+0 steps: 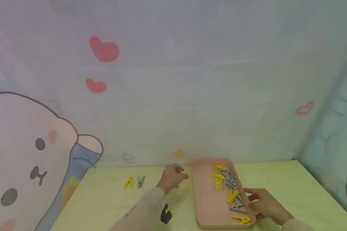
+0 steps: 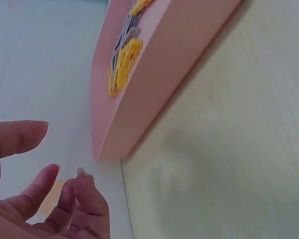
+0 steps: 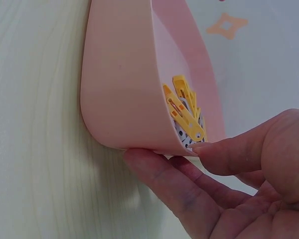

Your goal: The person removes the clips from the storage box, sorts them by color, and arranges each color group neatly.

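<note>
Our right hand (image 1: 263,204) pinches the edge of the pink tray (image 1: 209,205) on the desk (image 1: 280,179). Our left hand (image 1: 171,178) is empty, fingers apart. If we lift just one side, the clips (image 1: 232,196) inside may slide and spill.

Head view is dim, hazy, low-contrast; purplish cast toward 10 o'clock, greenish toward 4. Wrist views look soft, muted. Diffuse shadows: table (image 2: 254,124) at 5 o'clock, left wrist; beside tray (image 3: 119,89) at 7, right wrist.
</note>
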`<state>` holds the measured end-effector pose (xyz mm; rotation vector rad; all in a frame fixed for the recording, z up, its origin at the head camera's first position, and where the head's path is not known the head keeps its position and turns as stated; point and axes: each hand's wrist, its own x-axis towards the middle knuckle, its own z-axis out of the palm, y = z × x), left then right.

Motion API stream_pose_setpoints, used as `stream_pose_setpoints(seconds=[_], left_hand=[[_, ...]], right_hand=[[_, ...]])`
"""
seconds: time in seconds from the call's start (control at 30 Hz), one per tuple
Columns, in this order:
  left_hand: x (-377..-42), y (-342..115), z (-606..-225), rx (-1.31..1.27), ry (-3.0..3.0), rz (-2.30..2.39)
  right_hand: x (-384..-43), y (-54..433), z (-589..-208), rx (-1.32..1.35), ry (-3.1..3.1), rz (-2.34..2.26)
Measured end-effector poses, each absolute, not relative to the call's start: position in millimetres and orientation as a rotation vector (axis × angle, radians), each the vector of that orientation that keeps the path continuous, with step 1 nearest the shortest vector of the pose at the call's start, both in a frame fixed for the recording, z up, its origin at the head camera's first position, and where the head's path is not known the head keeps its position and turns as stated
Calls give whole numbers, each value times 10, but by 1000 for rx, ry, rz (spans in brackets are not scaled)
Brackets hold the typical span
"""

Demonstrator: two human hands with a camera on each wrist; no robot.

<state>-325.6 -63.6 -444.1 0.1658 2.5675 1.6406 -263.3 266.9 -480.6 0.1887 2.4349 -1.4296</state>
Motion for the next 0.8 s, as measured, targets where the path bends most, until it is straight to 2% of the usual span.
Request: stream_pose_setpoints(seconds=[0.6,0.8], left_hand=[[-3011,213,-4598,494,2568,1355],[-2863,488,-4589,437,2503,1287]], right_hand=[[-2632,2674,-4792,214,2431,-1447],[-2623,2666,-4792,203,2451,-1443]])
